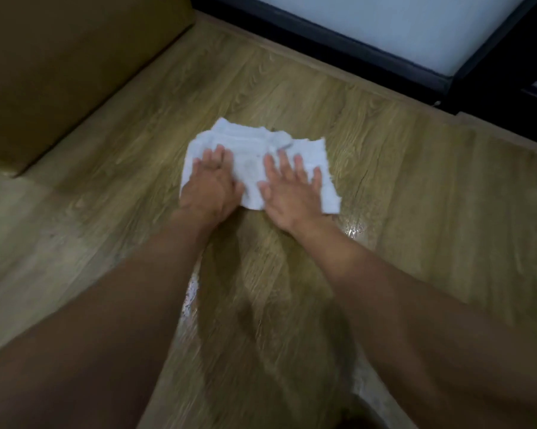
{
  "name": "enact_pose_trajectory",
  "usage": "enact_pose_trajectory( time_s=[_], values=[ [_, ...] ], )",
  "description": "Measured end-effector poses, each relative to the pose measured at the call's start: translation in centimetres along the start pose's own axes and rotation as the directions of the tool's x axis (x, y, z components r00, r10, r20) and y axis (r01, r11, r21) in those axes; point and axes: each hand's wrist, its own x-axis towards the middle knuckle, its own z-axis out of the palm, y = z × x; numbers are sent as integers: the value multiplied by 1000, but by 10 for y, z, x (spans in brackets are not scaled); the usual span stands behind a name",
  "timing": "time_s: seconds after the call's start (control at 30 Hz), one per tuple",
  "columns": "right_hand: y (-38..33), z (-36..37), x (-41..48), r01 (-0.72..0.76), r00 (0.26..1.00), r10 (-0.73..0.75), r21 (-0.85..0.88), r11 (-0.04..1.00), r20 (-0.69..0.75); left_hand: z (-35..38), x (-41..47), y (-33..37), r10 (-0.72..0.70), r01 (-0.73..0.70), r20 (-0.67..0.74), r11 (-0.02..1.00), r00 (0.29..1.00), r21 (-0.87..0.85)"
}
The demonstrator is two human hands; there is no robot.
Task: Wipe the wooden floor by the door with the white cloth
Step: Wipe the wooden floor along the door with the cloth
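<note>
Both flat hands, left hand (210, 181) and right hand (292, 193), are pressing the white cloth (255, 159) onto the wooden floor (400, 196), the door (415, 35) lying straight ahead.

A home: wood-look plank floor (384, 181), dark-framed glass door (369, 41), brown furniture (60, 63).
</note>
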Motion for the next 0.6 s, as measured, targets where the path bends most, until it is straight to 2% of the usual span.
enact_pose_trajectory(
  time_s=[0.1, 0.2, 0.27, 0.33, 0.4, 0.47, 0.53, 0.6],
  values=[
    [-21, 11, -23, 142, 989, -144, -59, 988, -16, -1, -13, -3, -12, 11, 16, 998, 1000, 56],
    [7, 13, -50, 266, 963, -269, -107, 958, -18, 21, -50, 6, 99, -100, -104, 995, 990, -3],
    [26, 9, -52, 253, 967, -254, -86, 964, -4, 31, -65, 8, 206, -209, -99, 978, 974, -16],
    [23, 6, -36, 161, 985, -164, -65, 985, -46, 30, -62, 2, 232, -232, -94, 973, 968, 14],
    [-6, 5, -10, 43, 998, -43, -6, 999, -46, 18, -47, -16, 154, -150, -70, 987, 985, 61],
    [-45, 6, 10, -4, 1000, 5, 22, 1000, -10, 2, -25, -40, -1, 5, -46, 997, 999, 76],
    [-76, 8, 12, 100, 995, -100, 20, 995, 27, -12, -16, -62, -111, 111, -13, 993, 994, 31],
    [-82, 14, -5, 254, 967, -254, -12, 967, 18, -11, -25, -68, -109, 110, -31, 994, 994, 12]
  ],
)
